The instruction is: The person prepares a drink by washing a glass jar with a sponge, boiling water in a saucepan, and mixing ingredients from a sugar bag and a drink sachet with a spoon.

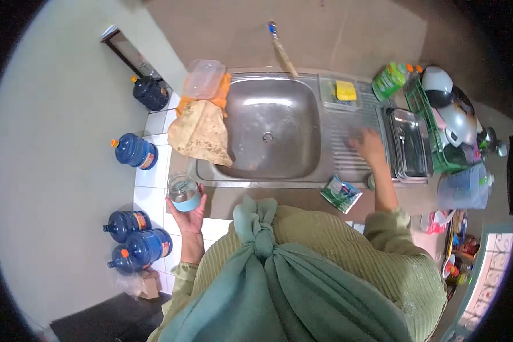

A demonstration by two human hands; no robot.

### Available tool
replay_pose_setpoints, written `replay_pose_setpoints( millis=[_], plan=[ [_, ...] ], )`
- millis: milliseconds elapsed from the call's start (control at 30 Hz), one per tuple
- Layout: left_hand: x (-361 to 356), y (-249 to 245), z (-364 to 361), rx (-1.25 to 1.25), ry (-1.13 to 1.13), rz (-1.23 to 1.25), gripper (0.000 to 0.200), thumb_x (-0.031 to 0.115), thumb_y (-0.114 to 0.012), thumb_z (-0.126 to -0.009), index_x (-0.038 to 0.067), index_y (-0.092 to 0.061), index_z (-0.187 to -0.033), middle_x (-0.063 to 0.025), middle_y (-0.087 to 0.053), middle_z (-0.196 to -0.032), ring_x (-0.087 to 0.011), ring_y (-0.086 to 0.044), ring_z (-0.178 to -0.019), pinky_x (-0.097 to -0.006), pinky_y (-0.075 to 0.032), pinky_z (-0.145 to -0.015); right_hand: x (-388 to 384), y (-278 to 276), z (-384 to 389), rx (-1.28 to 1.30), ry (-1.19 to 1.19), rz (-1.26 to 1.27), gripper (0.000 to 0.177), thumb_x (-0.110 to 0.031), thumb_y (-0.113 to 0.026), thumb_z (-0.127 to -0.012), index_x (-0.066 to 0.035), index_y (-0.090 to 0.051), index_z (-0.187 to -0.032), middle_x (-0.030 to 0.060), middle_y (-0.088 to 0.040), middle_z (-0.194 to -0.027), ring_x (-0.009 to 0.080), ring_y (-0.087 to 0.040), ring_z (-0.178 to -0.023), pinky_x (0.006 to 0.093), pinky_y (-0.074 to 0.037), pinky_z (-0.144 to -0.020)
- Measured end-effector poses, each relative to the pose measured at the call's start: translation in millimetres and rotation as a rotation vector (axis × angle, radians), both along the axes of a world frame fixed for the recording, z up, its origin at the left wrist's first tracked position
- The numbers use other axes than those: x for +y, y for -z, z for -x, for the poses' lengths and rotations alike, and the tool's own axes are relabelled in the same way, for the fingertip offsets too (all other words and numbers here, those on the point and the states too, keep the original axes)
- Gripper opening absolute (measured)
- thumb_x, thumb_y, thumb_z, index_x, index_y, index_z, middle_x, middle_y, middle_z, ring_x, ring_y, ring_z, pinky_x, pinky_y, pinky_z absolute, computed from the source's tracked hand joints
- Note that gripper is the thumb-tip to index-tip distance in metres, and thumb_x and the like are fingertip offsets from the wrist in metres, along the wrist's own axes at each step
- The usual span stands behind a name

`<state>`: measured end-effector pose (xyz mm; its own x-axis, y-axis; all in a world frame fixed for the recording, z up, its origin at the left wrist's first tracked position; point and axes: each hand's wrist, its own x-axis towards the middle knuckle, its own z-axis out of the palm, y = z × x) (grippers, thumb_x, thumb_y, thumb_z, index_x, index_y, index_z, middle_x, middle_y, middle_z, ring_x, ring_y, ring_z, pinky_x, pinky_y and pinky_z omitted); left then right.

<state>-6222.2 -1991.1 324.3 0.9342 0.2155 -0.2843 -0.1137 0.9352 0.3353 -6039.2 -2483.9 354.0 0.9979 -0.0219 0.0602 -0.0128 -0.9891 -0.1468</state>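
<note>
My left hand point(195, 215) holds a glass jar point(183, 189) with a light blue lower part, near the counter's left front corner. My right hand point(370, 149) is over the ribbed metal drainboard point(347, 166); its fingers are smeared by motion, and anything in them cannot be made out. A green and white packet point(341, 194) lies on the front edge, below my right hand. Beside my right forearm a small round greenish thing point(371, 182) shows in part. Farther back, a yellow sponge point(346, 90) sits on a clear container point(328, 94).
A metal sink point(268, 117) lies in the middle. Left of it are a brown cloth point(198, 132) and a plastic tub point(204, 80). To the right stand a green bottle point(389, 81), metal trays point(411, 145), a green dish rack point(427, 122) and a plastic pitcher point(463, 188).
</note>
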Motion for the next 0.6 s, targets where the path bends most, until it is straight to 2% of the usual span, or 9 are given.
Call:
replay_pose_setpoints(
  millis=[67, 133, 233, 300, 367, 433, 467, 533, 600],
  plan=[
    [-7, 7, 8, -0.004, -0.054, -0.032, 0.076, 0.058, -0.052, -0.079, 0.009, -0.031, -0.133, -0.0196, -0.042, -0.126, -0.0455, -0.042, -0.113, -0.0564, -0.045, -0.086, 67, -64, -57, -0.014, -0.084, -0.196, 0.046, -0.037, -0.059, -0.079, -0.007, -0.055, -0.113, 0.0212, -0.06, -0.1, 0.036, -0.057, -0.095, 0.0437, -0.046, -0.081],
    [-17, 8, 12, -0.057, -0.056, -0.028, 0.078, 0.058, -0.053, -0.079, 0.006, -0.03, -0.133, -0.0213, -0.042, -0.125, -0.0471, -0.039, -0.116, -0.0568, -0.042, -0.09, 129, -105, -119, -0.228, -0.196, -0.284, 0.045, -0.041, -0.054, -0.082, -0.007, -0.057, -0.111, 0.0197, -0.061, -0.1, 0.0369, -0.058, -0.094, 0.0438, -0.046, -0.081],
    [-10, 21, 22, -0.079, -0.081, -0.189, 0.078, 0.051, -0.059, -0.078, 0.004, -0.029, -0.133, -0.0188, -0.042, -0.127, -0.0433, -0.038, -0.119, -0.0509, -0.038, -0.097, 200, -116, -234, -0.41, -0.194, -0.368, 0.049, -0.045, -0.052, -0.082, -0.005, -0.057, -0.11, 0.0176, -0.064, -0.09, 0.0352, -0.062, -0.084, 0.0415, -0.048, -0.074],
    [0, 57, 34, 0.042, -0.187, -0.394, 0.075, 0.043, -0.063, -0.078, 0.001, -0.031, -0.132, -0.0159, -0.039, -0.133, -0.0336, -0.04, -0.12, -0.045, -0.033, -0.102, 221, -80, -343, -0.309, -0.327, -0.229, 0.051, -0.046, -0.051, -0.082, -0.004, -0.058, -0.11, 0.0179, -0.064, -0.094, 0.0336, -0.062, -0.087, 0.0419, -0.048, -0.075],
    [2, 55, 39, 0.033, -0.23, -0.479, 0.058, 0.031, -0.062, -0.081, -0.001, -0.04, -0.124, -0.0126, -0.049, -0.121, -0.0262, -0.046, -0.114, -0.0423, -0.032, -0.103, 236, -95, -296, -0.016, -0.227, -0.639, 0.047, -0.04, -0.048, -0.084, -0.002, -0.059, -0.108, 0.0188, -0.063, -0.097, 0.0333, -0.061, -0.09, 0.0413, -0.048, -0.075],
    [3, 62, 40, 0.117, -0.318, -0.453, 0.062, 0.029, -0.067, -0.078, 0.0, -0.039, -0.125, -0.0101, -0.05, -0.12, -0.0214, -0.048, -0.111, -0.0378, -0.039, -0.094, 205, -50, -369, -0.518, -0.76, 0.405, 0.042, -0.036, -0.049, -0.084, -0.002, -0.062, -0.104, 0.019, -0.058, -0.112, 0.0335, -0.056, -0.102, 0.0418, -0.045, -0.084],
    [3, 61, 40, 0.113, -0.353, -0.443, 0.06, 0.026, -0.067, -0.079, -0.001, -0.04, -0.125, -0.01, -0.052, -0.118, -0.0198, -0.048, -0.109, -0.0352, -0.038, -0.093, 220, -41, -395, -0.439, -0.395, 0.206, 0.034, -0.028, -0.045, -0.085, -0.001, -0.066, -0.091, 0.0188, -0.065, -0.091, 0.0259, -0.065, -0.081, 0.0402, -0.049, -0.07],
    [2, 55, 37, 0.135, -0.453, -0.566, 0.056, 0.024, -0.067, -0.079, -0.001, -0.042, -0.124, -0.0096, -0.054, -0.114, -0.0193, -0.049, -0.106, -0.0325, -0.038, -0.092, 233, -69, -364, 0.011, -0.165, 0.022, 0.036, -0.032, -0.048, -0.083, -0.001, -0.066, -0.088, 0.0178, -0.065, -0.081, 0.0267, -0.065, -0.072, 0.0386, -0.049, -0.067],
    [4, 56, 36, 0.186, -0.464, -0.647, 0.058, 0.022, -0.069, -0.077, -0.001, -0.042, -0.123, -0.0094, -0.054, -0.112, -0.0183, -0.05, -0.103, -0.0304, -0.038, -0.09, 238, -70, -357, -0.048, -0.125, -0.052, 0.037, -0.033, -0.05, -0.082, 0.0, -0.066, -0.086, 0.0176, -0.065, -0.078, 0.0266, -0.065, -0.069, 0.0382, -0.049, -0.066]
  ],
)
